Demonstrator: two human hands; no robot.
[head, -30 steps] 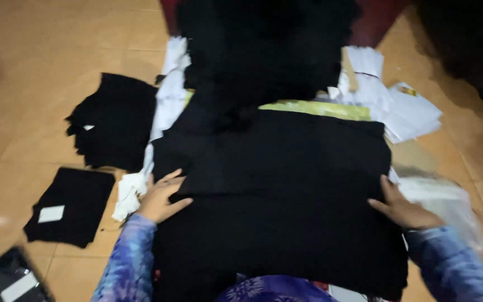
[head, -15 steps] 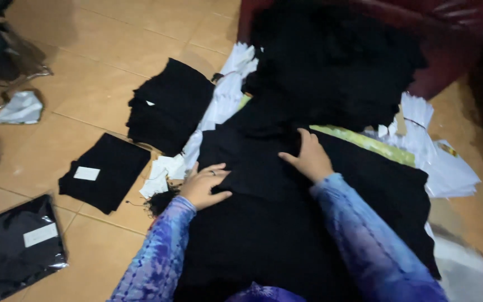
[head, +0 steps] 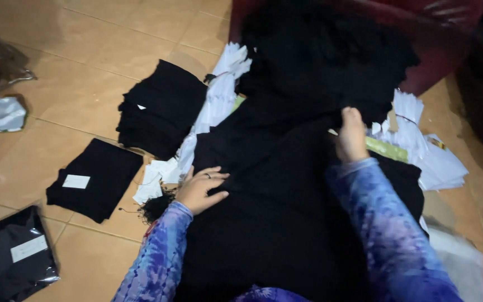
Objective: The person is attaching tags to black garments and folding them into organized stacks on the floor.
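Our right hand [head: 351, 136] has moved up to pinch the black cloth's [head: 275, 190] far edge, while our left hand [head: 199, 189] stays flat, fingers spread, on its left side.

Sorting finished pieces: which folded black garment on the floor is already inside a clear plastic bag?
The bagged black garment at bottom left; its wrap glints, unlike the bare folded one.

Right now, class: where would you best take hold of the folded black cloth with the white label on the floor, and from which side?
Grip the folded black cloth by its near right corner, coming from the right. It lies flat, apart from the black stack, with bare tile there.
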